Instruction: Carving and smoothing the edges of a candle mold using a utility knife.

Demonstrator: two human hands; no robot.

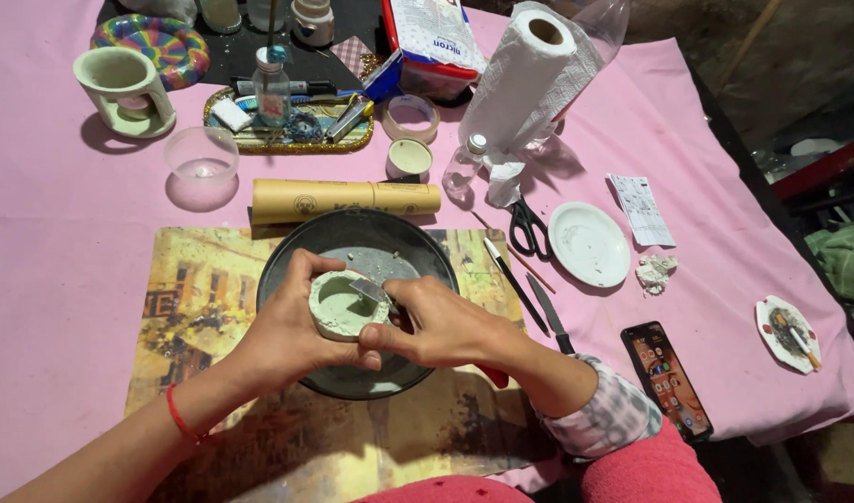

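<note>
The left hand (pixel 287 340) cups a small pale green cup (pixel 345 305), its fingers wrapped round the wall, over a dark bowl (pixel 287 261) on a painted mat (pixel 194 307) on the pink desk (pixel 54 242). The right hand (pixel 441 326) has its fingers pinched on a small blade (pixel 371 291) whose tip rests on the cup's rim. The cup looks cast and stiff, with a rough, crumbly rim, so it is probably brittle and fairly light; holding it round the thick wall, as here, seems safer than gripping the thin edge. The blade's handle is hidden inside the right hand, and the cup's underside and the bowl's middle are covered by both hands. Scissors (pixel 529 228) and a white plate (pixel 590 244) lie well apart to the right.
</note>
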